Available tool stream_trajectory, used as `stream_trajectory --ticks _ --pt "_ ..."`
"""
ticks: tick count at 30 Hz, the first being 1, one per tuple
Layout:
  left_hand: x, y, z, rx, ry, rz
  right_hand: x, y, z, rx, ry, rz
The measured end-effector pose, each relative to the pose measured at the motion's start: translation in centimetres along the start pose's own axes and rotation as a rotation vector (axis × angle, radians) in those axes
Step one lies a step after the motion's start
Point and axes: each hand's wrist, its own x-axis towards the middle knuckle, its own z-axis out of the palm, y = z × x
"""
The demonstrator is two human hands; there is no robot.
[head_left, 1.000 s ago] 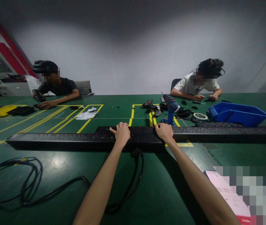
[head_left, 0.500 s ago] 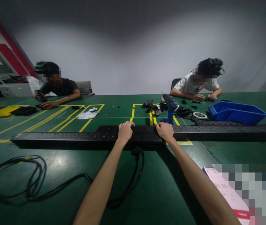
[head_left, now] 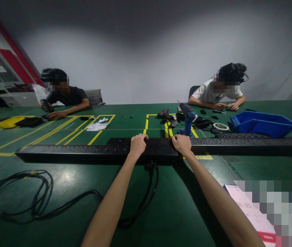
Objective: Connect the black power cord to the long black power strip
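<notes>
Two long black power strips lie across the table, overlapping in the middle: the near power strip point(head_left: 71, 154) reaches to the left, the far power strip point(head_left: 238, 145) to the right. Rows of sockets and small red dots line their tops. My left hand point(head_left: 137, 144) is closed over the near strip, with its fingertips hidden on the far side. Around that strip's right end, where the two overlap, my right hand point(head_left: 182, 143) is closed too. Black cables point(head_left: 149, 188) hang from the near strip's front side between my forearms.
Cable coils point(head_left: 35, 199) lie at left. Behind the strips stand a blue cordless drill point(head_left: 187, 118), a blue bin point(head_left: 264, 123) and a tape roll point(head_left: 221, 127). White plastic bags point(head_left: 97, 125) lie farther left. Two people sit across the green table. A pink-screened phone point(head_left: 251, 212) is at right.
The whole view has shifted slightly to the right. Both my hands keep the same place on the strips.
</notes>
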Motion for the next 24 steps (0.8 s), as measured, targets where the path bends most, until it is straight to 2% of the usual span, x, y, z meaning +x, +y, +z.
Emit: stream_trajectory --ticks 5,13,24 --pt "-0.10 -0.12 0.28 0.030 0.051 -0.003 -0.03 -0.06 -0.07 -0.002 -0.004 -0.009" --pt "-0.01 -0.04 0.17 0.029 0.022 -0.021 -0.20 -0.34 -0.32 -0.014 -0.019 0.024" --pt "0.01 -0.39 0.38 0.014 0.058 0.008 -0.05 -0.05 -0.05 -0.013 -0.015 0.007"
